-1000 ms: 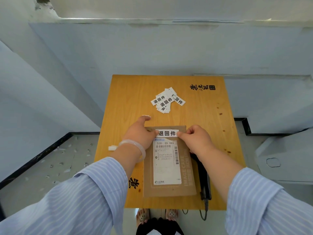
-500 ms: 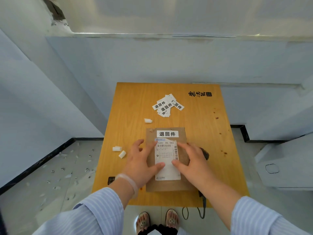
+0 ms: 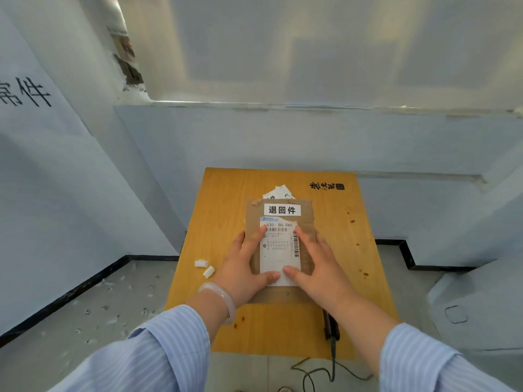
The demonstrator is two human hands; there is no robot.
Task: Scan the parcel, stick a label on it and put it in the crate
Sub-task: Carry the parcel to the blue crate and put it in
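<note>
my fingers: left hand [image 3: 243, 271] and right hand [image 3: 319, 268] spread flat, clasping the parcel [image 3: 280, 244] by its 2 long edges
parcel: just above the table [image 3: 353, 250], label [image 3: 282, 209] stuck on top
handling: looks thin, light, bendy; keep holding both sides

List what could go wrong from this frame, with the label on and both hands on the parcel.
1. Both hands hold the parcel over the spare labels; loose ones might get dragged along or knocked off the table.
2. The scanner lies partly under the right wrist, its cable hanging off the front edge; a snag could pull it down.
3. No crate is in view, so the drop may be made without looking.
</note>
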